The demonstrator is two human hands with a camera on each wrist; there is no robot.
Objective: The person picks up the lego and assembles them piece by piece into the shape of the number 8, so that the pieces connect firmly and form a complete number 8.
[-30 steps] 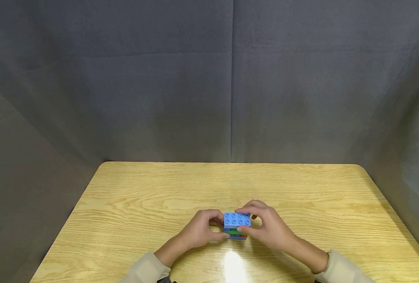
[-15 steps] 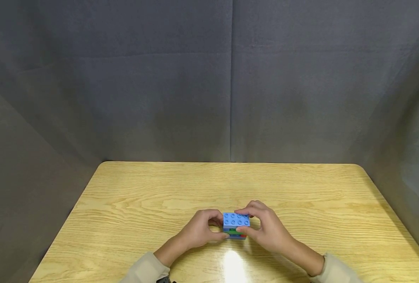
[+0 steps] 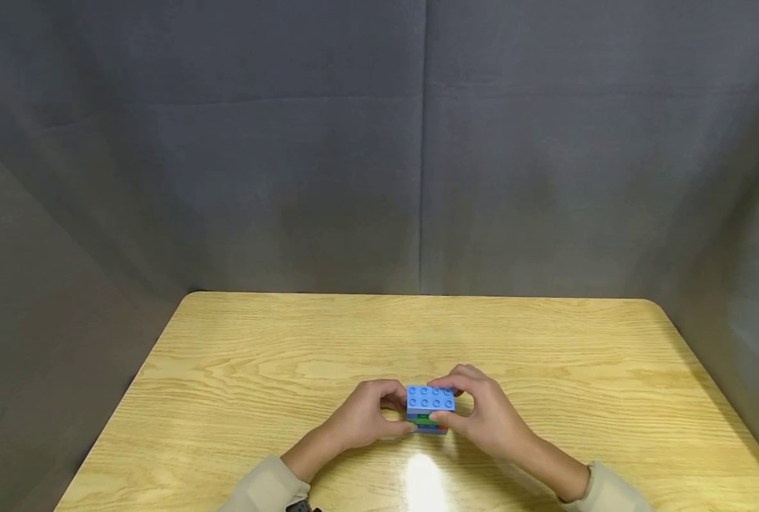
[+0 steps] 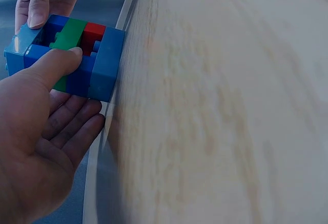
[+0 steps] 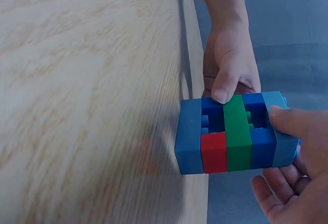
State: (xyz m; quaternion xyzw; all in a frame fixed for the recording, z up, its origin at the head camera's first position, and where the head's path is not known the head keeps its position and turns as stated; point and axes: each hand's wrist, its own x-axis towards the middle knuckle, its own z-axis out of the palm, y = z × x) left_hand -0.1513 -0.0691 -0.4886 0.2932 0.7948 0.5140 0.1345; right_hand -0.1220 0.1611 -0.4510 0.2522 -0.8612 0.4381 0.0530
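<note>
A stack of toy building bricks stands on the wooden table. A light blue brick (image 3: 430, 402) with studs forms its top, and another light blue brick (image 5: 188, 142) its bottom. Between them, the right wrist view shows a green brick (image 5: 238, 137), a red brick (image 5: 213, 153) and small dark blue bricks (image 5: 263, 149), with gaps between the small ones. My left hand (image 3: 361, 416) grips the stack's left end, thumb against the green and dark blue bricks in the left wrist view. My right hand (image 3: 491, 416) pinches the top brick from the right, thumb on its near side.
The wooden table (image 3: 277, 341) has rounded far corners. A dark grey curtain (image 3: 289, 178) hangs behind it and along both sides. A bright light reflection lies on the tabletop near the front, just below the stack.
The right wrist and sleeve have shifted slightly leftward. Both hands keep their hold, and the brick stack stays practically in place.
</note>
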